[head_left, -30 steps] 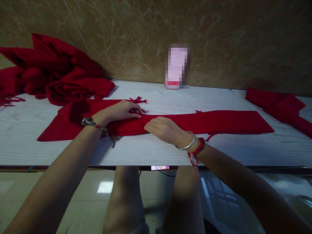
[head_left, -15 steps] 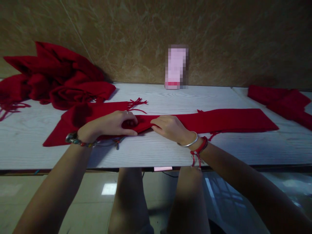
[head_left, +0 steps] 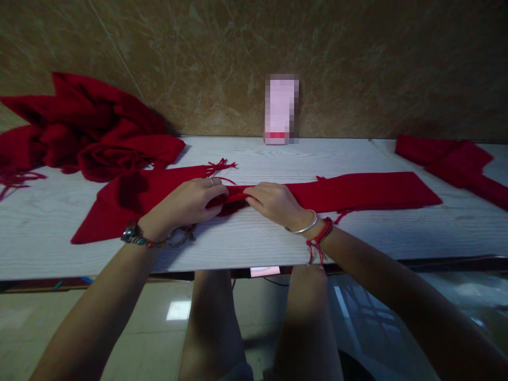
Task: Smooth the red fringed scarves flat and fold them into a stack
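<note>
A red fringed scarf lies lengthwise across the white table, folded into a long narrow band on the right and fanning wider on the left. Near its middle, my left hand has its fingers curled round the cloth, a ring showing on one finger. Just to the right, my right hand pinches the same band between thumb and fingers. Between the two hands the scarf is gathered into a thin raised fold. Fringe strands show behind my left hand and by my right wrist. My fingertips are partly hidden by the cloth.
A heap of red cloth with fringe is piled at the back left. Another folded red cloth lies at the right. A pixelated pink box-shaped item stands against the brown marbled wall. The white table's front edge runs above my knees.
My left hand has closed from a spread thumb and fingers onto the cloth. The scarf between my hands is now bunched narrower and lifted. The view has shifted slightly.
</note>
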Tool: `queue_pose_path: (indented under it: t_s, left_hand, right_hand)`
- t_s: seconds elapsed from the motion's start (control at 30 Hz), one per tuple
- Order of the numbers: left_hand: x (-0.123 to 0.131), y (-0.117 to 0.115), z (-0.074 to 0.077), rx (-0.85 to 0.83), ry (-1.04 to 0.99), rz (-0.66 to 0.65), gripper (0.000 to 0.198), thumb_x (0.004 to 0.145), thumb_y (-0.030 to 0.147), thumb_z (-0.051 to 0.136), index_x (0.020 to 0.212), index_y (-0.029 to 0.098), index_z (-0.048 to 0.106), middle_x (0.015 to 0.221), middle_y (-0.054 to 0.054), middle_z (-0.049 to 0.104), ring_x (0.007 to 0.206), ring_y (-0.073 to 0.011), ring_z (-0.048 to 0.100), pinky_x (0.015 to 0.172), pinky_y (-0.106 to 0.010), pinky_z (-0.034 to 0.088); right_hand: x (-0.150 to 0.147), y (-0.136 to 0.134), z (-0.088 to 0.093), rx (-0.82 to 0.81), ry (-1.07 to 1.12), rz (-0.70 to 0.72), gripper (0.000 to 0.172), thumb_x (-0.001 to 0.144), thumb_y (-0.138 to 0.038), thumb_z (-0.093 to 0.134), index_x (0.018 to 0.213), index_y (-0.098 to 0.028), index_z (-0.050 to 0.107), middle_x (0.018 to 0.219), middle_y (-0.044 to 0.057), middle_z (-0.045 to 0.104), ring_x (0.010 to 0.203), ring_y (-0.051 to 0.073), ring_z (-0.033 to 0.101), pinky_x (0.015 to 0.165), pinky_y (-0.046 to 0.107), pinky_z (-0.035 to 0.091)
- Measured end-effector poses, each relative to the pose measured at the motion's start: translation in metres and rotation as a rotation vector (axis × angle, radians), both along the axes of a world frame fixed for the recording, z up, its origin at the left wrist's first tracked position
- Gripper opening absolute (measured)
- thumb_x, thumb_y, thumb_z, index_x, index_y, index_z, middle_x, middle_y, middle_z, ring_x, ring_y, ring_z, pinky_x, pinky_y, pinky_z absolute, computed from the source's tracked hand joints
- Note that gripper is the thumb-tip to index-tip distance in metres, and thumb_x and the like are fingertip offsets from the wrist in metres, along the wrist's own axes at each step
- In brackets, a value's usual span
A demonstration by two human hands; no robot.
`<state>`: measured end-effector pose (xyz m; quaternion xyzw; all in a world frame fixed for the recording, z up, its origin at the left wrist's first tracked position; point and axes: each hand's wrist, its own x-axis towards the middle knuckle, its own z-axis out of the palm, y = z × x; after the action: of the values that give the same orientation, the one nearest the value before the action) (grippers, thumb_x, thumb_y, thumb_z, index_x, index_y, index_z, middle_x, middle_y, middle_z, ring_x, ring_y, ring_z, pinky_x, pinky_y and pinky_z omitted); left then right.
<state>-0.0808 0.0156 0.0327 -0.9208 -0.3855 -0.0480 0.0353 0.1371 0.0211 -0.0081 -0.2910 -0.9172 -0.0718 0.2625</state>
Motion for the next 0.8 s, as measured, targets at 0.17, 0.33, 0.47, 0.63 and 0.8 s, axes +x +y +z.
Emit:
queue_pose_path:
  t_s: [0.17, 0.33, 0.47, 0.63, 0.8]
  left_hand:
    - [-0.007, 0.008, -0.010, -0.018, -0.072, 0.049, 0.038, 0.079, 0.034, 0.051, 0.110, 0.014, 0.061, 0.110, -0.014, 0.059, 0.101, -0.0270, 0.056, 0.086, -0.041, 0.047]
    - [-0.009, 0.012, -0.023, -0.119, -0.009, 0.079, 0.049, 0.080, 0.032, 0.050, 0.128, 0.020, 0.050, 0.132, -0.012, 0.047, 0.123, -0.0294, 0.044, 0.099, -0.047, 0.040]
    - [-0.014, 0.014, -0.025, -0.140, 0.011, 0.132, 0.057, 0.080, 0.033, 0.050, 0.135, 0.021, 0.044, 0.140, -0.011, 0.042, 0.128, -0.0308, 0.038, 0.101, -0.049, 0.037]
    - [-0.038, 0.008, -0.022, -0.160, 0.101, 0.245, 0.057, 0.082, 0.034, 0.046, 0.138, 0.024, 0.044, 0.145, -0.012, 0.038, 0.130, -0.0340, 0.036, 0.102, -0.054, 0.034]
    - [-0.083, -0.007, -0.014, -0.103, 0.208, 0.427, 0.054, 0.083, 0.024, 0.042, 0.137, 0.025, 0.047, 0.143, -0.013, 0.040, 0.130, -0.0346, 0.039, 0.100, -0.055, 0.036]
  right_hand:
    - [0.001, 0.000, 0.001, 0.036, 0.010, 0.029, 0.031, 0.095, -0.021, 0.038, 0.095, -0.010, 0.067, 0.087, 0.011, 0.073, 0.081, 0.019, 0.064, 0.074, 0.032, 0.048]
    - [0.002, 0.001, -0.001, 0.055, -0.099, 0.110, 0.027, 0.093, -0.016, 0.041, 0.093, -0.010, 0.067, 0.086, 0.010, 0.072, 0.082, 0.018, 0.063, 0.076, 0.031, 0.047]
    - [0.003, 0.002, -0.001, 0.070, -0.154, 0.137, 0.029, 0.094, -0.015, 0.039, 0.096, -0.009, 0.067, 0.089, 0.011, 0.072, 0.084, 0.019, 0.064, 0.077, 0.031, 0.048]
    - [0.005, 0.002, -0.002, 0.050, -0.157, 0.133, 0.031, 0.095, -0.016, 0.036, 0.098, -0.010, 0.066, 0.092, 0.010, 0.072, 0.087, 0.018, 0.063, 0.079, 0.032, 0.049]
    - [0.005, 0.003, -0.004, 0.063, -0.170, 0.203, 0.031, 0.095, -0.014, 0.036, 0.097, -0.010, 0.067, 0.092, 0.011, 0.072, 0.086, 0.018, 0.063, 0.077, 0.033, 0.049]
